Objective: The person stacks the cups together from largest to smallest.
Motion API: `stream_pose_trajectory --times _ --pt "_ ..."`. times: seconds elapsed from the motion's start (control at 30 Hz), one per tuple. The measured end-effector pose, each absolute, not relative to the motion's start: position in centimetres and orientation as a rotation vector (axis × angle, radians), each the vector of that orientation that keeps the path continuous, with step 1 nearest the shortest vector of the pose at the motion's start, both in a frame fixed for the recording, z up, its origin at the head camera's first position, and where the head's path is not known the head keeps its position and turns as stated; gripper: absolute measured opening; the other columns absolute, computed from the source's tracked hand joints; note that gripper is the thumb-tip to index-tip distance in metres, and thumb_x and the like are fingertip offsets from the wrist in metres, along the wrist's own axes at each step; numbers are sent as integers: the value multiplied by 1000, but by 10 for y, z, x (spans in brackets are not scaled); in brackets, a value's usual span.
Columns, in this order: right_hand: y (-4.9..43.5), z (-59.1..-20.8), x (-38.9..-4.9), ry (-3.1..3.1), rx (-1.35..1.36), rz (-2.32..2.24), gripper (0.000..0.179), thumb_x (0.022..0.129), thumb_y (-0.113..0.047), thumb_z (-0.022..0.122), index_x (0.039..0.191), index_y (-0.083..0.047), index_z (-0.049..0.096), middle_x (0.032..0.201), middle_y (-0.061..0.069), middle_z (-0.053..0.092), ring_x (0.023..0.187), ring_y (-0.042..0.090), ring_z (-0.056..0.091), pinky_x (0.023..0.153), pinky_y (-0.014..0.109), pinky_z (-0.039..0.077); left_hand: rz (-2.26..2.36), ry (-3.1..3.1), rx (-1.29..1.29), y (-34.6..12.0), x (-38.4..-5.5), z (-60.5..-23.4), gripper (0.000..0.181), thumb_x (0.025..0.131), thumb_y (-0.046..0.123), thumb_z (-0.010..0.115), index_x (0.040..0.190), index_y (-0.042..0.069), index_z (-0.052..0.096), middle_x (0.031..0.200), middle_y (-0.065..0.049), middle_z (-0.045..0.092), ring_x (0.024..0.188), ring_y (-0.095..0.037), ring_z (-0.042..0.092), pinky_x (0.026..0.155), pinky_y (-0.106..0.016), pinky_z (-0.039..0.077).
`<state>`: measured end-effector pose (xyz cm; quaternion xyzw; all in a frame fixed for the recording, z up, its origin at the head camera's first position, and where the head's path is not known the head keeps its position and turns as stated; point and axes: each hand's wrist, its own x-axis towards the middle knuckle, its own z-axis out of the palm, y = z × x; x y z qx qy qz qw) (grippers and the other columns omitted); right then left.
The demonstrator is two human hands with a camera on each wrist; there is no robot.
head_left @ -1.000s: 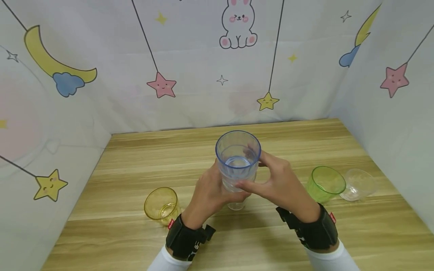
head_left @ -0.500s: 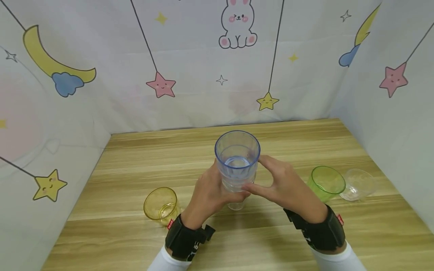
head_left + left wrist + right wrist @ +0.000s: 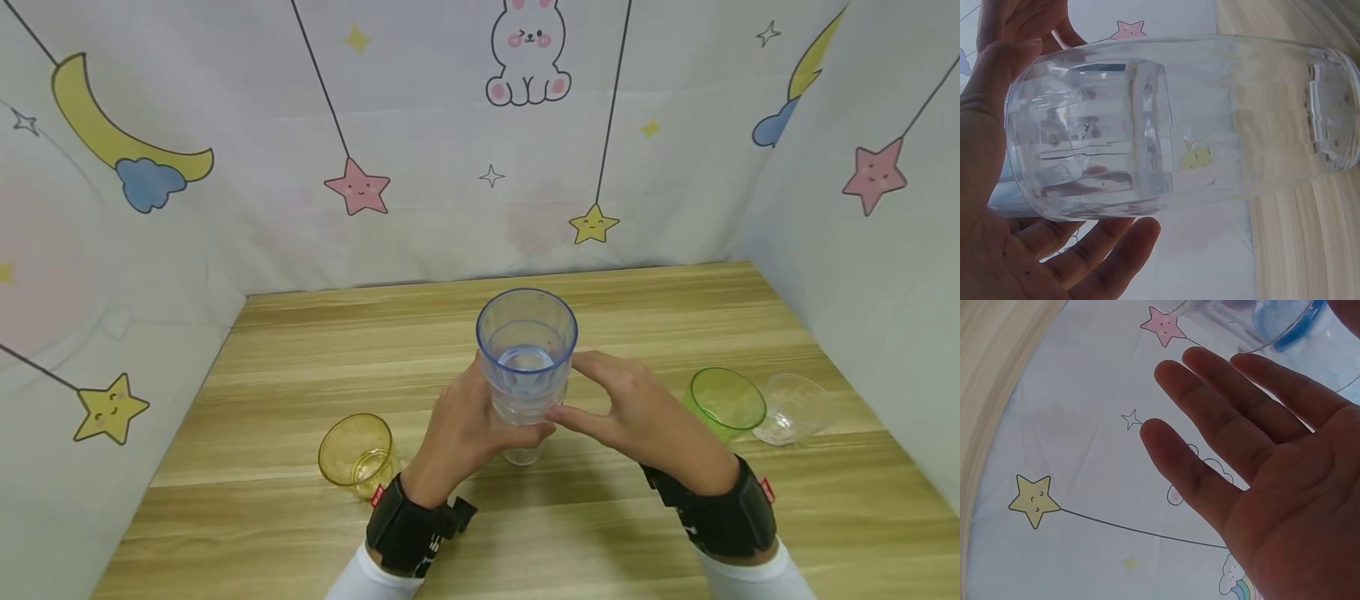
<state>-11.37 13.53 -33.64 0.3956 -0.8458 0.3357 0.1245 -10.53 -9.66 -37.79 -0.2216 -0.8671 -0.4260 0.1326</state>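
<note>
Head view: two-cup stack upright, mid-table. Blue-rimmed tumbler (image 3: pixel 527 358) on top, its base sitting down inside the lower clear tumbler (image 3: pixel 1210 125), as the left wrist view shows. Lower one looks to be standing on the wood-grain table (image 3: pixel 337 333). Left hand (image 3: pixel 465 425) grips the stack loosely about the joint, thumb one side, fingers the other. Right hand (image 3: pixel 637 408) is released, fingers extended beside the stack, nothing in it; can't tell whether its thumb brushes the wall.

From here the step reads as steadying the stack. To do it well, I'd say: left hand firm but light at the joint, no squeeze, since slick walls probably slide or tip. Right fingers should clear the wall straight sideways, without catching the rim. Check the top tumbler sits level first.

Mind the elbows: amber tumbler (image 3: pixel 367 454) near the left wrist, green tumbler (image 3: pixel 723 408) beyond the right forearm, spare clear tumbler (image 3: pixel 791 408) just beside it.
</note>
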Motion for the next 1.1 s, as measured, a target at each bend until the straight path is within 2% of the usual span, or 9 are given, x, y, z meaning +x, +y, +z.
stream_pose_trajectory --times 0.4,0.7,1.1 --pt "142 -335 -113 -2622 1073 893 65 88 -34 80 141 -6 56 137 12 61 126 31 58 100 51 47 -1236 -2533 -631 -98 -105 -377 100 66 43 93 146 25 36 125 8 62 109 -12 63 85 -38 54" --pt "157 -331 -112 -2770 904 849 69 87 -38 80 137 4 57 135 22 60 125 39 56 100 56 46 -1244 -2544 -632 -96 -105 -377 104 65 42 94 148 24 34 126 5 63 109 -14 63 85 -39 54" --pt "171 -322 -111 -2913 751 766 77 86 -50 77 138 4 57 139 25 56 128 47 50 102 62 41 -1215 -2551 -614 -96 -104 -377 106 64 44 95 149 22 34 127 2 63 109 -16 64 85 -41 54"
